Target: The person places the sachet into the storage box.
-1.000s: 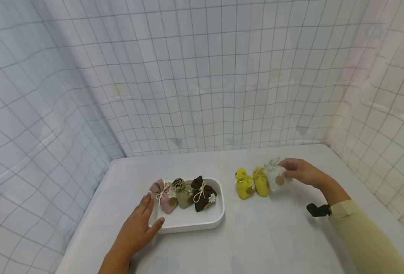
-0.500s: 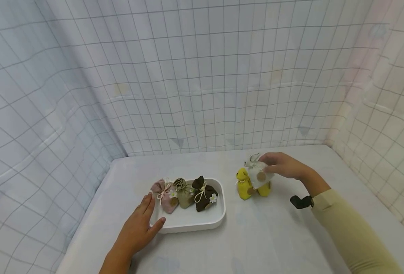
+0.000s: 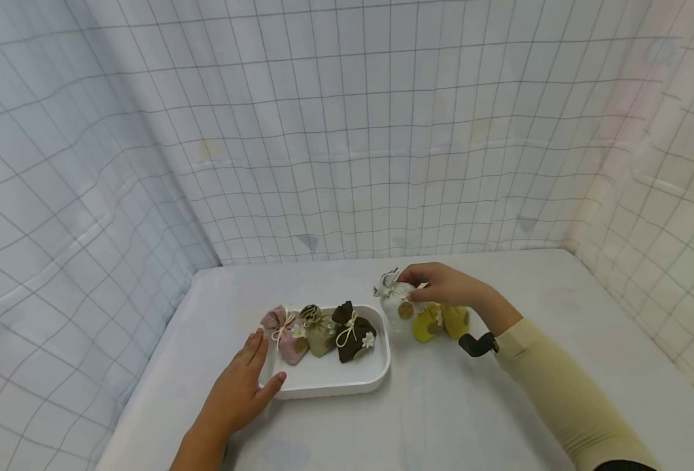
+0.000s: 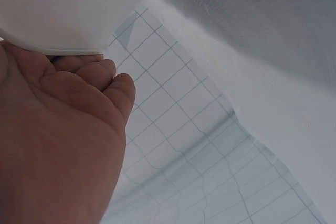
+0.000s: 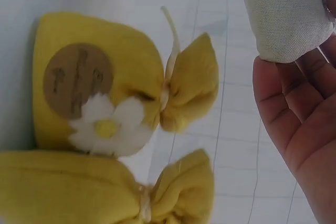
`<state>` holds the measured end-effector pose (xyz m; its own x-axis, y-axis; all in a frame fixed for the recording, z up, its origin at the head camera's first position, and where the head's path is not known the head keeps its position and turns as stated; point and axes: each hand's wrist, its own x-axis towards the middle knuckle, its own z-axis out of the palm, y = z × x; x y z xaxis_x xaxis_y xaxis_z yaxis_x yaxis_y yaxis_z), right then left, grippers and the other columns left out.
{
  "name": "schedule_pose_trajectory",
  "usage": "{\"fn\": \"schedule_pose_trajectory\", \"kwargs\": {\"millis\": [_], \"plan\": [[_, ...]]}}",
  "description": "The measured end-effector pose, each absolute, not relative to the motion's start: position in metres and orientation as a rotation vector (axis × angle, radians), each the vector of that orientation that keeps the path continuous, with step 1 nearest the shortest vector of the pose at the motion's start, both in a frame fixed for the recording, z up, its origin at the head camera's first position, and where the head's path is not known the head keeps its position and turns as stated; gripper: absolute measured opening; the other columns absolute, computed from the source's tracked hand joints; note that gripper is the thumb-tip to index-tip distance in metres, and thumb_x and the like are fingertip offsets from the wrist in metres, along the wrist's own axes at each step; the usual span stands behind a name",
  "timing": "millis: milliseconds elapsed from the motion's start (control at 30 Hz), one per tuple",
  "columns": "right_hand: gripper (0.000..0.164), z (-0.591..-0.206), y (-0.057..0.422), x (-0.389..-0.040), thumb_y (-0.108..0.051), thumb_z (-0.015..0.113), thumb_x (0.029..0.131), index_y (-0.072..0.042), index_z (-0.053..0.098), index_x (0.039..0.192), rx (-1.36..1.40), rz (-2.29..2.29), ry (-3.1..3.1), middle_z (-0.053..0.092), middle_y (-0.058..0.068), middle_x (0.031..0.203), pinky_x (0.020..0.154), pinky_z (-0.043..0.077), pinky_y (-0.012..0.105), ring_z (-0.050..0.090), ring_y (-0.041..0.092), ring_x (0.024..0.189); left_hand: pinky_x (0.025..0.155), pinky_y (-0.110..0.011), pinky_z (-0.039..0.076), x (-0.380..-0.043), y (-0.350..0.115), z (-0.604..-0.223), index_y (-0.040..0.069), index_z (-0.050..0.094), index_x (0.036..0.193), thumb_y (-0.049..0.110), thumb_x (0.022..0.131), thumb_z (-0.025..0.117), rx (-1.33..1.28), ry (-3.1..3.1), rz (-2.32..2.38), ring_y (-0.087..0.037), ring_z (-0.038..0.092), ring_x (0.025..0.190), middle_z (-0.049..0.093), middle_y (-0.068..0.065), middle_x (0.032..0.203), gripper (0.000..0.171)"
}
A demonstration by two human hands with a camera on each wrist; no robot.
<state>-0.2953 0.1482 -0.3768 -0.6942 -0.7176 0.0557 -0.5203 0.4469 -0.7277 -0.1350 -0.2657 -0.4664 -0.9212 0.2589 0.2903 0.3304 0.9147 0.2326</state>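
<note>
White woven-cloth drawstring pouch (image 3: 390, 305): held near the right end of a shallow, round-cornered white tray (image 3: 323, 377). Left to right, I noted: left hand (image 3: 237, 392) against the tray's left end, fingers straight, thumb apart, gripping nothing; inside, a dusty-pink cloth pouch (image 3: 290, 351), an olive cloth pouch (image 3: 320, 345) and a dark-brown cloth pouch (image 3: 360, 331). Next, the white pouch, clamped between thumb and fingers of the right hand (image 3: 445, 286); just right of it, a flower-trimmed yellow cloth pouch (image 3: 422, 326) and a second yellow cloth pouch (image 3: 457, 320). Judged light, soft, unlikely to slip; best held round its filled body, sparing the gathered neck.
</note>
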Motion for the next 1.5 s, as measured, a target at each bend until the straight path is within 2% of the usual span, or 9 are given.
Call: {"fn": "schedule_pose_trajectory", "kwargs": {"millis": [100,433,567,700,967,1200,1500], "plan": [[0.027,-0.376,0.134,-0.297,-0.017,0.066,0.095,-0.015,0.065,0.122,-1.124,-1.096,2.393,0.065,-0.003,0.113,0.097,0.050,0.041,0.060,0.018,0.104,0.111,-0.055,0.033,-0.136,-0.266,-0.468,-0.012,0.036,0.147,0.046,0.097,0.060,-0.446,-2.819,-0.408,-0.041,0.031,0.143,0.028,-0.025,0.157,0.080],[0.026,-0.371,0.087,-0.302,-0.011,0.066,0.093,-0.014,0.065,0.119,-1.290,-1.072,2.254,0.066,-0.003,0.111,0.087,0.054,0.034,0.062,0.016,0.104,0.111,-0.055,0.033,-0.137,-0.265,-0.469,-0.011,0.034,0.148,0.045,0.097,0.061,-0.440,-2.824,-0.409,-0.041,0.030,0.143,0.028,-0.025,0.157,0.080],[0.026,-0.373,0.066,-0.302,-0.010,0.067,0.091,-0.012,0.065,0.117,-1.353,-1.061,2.204,0.066,-0.002,0.107,0.090,0.053,0.039,0.062,0.016,0.102,0.110,-0.055,0.033,-0.138,-0.264,-0.469,-0.011,0.035,0.148,0.044,0.096,0.062,-0.444,-2.809,-0.419,-0.041,0.031,0.142,0.029,-0.025,0.157,0.080],[0.026,-0.375,0.047,-0.302,-0.010,0.068,0.090,-0.013,0.066,0.116,-1.413,-1.010,2.186,0.066,-0.005,0.105,0.091,0.050,0.038,0.062,0.013,0.099,0.110,-0.055,0.034,-0.140,-0.263,-0.470,-0.011,0.036,0.147,0.044,0.096,0.062,-0.460,-2.788,-0.414,-0.040,0.031,0.142,0.029,-0.025,0.157,0.080],[0.027,-0.377,0.008,-0.298,-0.011,0.068,0.090,-0.014,0.066,0.116,-1.509,-0.896,2.145,0.066,-0.008,0.103,0.085,0.051,0.027,0.061,0.010,0.093,0.110,-0.055,0.034,-0.137,-0.268,-0.471,-0.010,0.036,0.148,0.046,0.096,0.061,-0.443,-2.787,-0.411,-0.040,0.032,0.142,0.028,-0.023,0.157,0.080],[0.024,-0.376,-0.016,-0.293,-0.012,0.069,0.090,-0.019,0.066,0.113,-1.560,-0.852,2.108,0.066,-0.010,0.100,0.085,0.050,0.026,0.060,0.009,0.093,0.109,-0.055,0.035,-0.135,-0.269,-0.471,-0.010,0.037,0.147,0.047,0.097,0.060,-0.451,-2.764,-0.415,-0.040,0.033,0.142,0.031,-0.024,0.156,0.080],[0.022,-0.387,-0.037,-0.286,-0.012,0.071,0.090,-0.019,0.066,0.111,-1.544,-0.837,2.084,0.066,-0.010,0.100,0.082,0.050,0.023,0.060,0.007,0.090,0.111,-0.055,0.032,-0.136,-0.271,-0.472,-0.012,0.033,0.148,0.057,0.093,0.060,-0.433,-2.828,-0.413,-0.040,0.026,0.145,0.025,-0.024,0.159,0.092]]}}
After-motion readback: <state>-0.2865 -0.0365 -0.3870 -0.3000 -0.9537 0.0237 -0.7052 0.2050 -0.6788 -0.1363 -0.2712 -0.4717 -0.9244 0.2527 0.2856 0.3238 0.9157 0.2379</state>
